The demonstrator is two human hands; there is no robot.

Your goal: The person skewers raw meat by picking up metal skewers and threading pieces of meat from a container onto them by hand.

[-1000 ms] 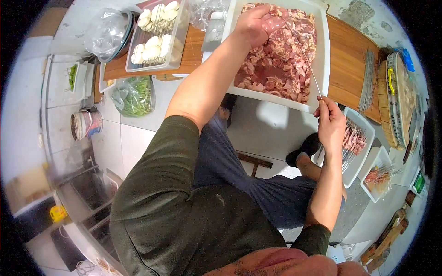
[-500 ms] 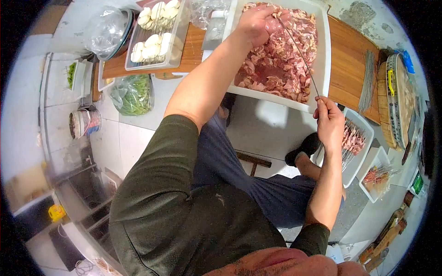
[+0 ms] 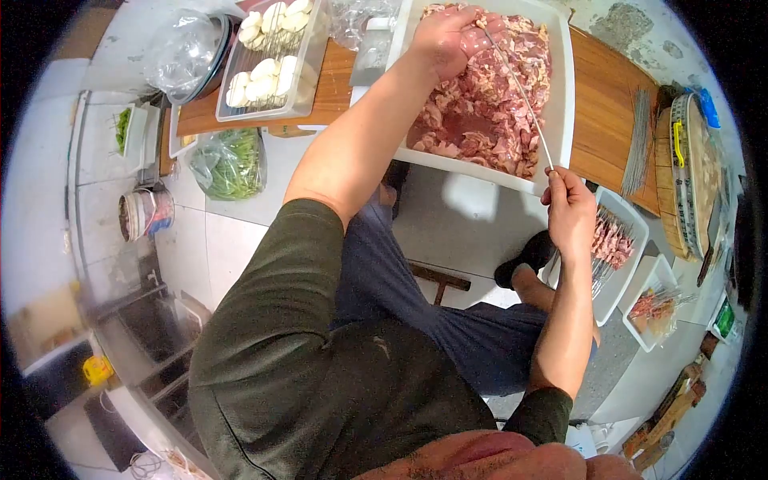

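My left hand [image 3: 453,44] is over the far part of a white tub [image 3: 565,96] of cut raw meat [image 3: 472,120]. Its thumb and fingers pinch a small piece of meat [image 3: 480,22] at the far end of a thin metal skewer [image 3: 524,98]. At the tub's near right corner, my right hand [image 3: 572,212] is closed around the skewer's near end. The skewer slants across the tub between both hands. Just beyond my right hand, a white tray [image 3: 640,232] holds several skewers of threaded meat [image 3: 613,244].
Bare skewers [image 3: 638,140] lie on the wooden table [image 3: 600,104], near a round chopping block [image 3: 688,176]. A clear container [image 3: 308,104] of white rounds on skewers stands left of the tub. Below are bagged greens [image 3: 232,164] and a smaller tray [image 3: 652,308].
The skewer has turned or tilted slightly and now catches the light. My right hand has shifted a touch to the left; my left hand stays nearly in place.
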